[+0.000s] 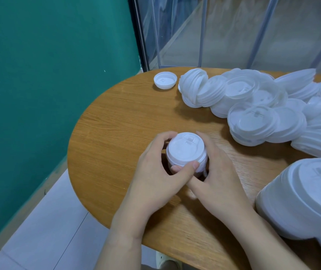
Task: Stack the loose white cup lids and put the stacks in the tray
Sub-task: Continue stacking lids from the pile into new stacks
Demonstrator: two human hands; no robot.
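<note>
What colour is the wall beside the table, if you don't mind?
Teal green wall, plain, seen in the head view.

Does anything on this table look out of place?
One lid lies alone, upside down, at the table's far edge, apart from the toppled heap. Both hands, left and right, hold a neat stack.

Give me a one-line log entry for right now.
both hands, left and right, clasp short lid stack on table | loose lid pile unsorted | no tray visible

Short upright lid stack (186, 152) on table, loose lids (253, 106) heaped beyond
</note>
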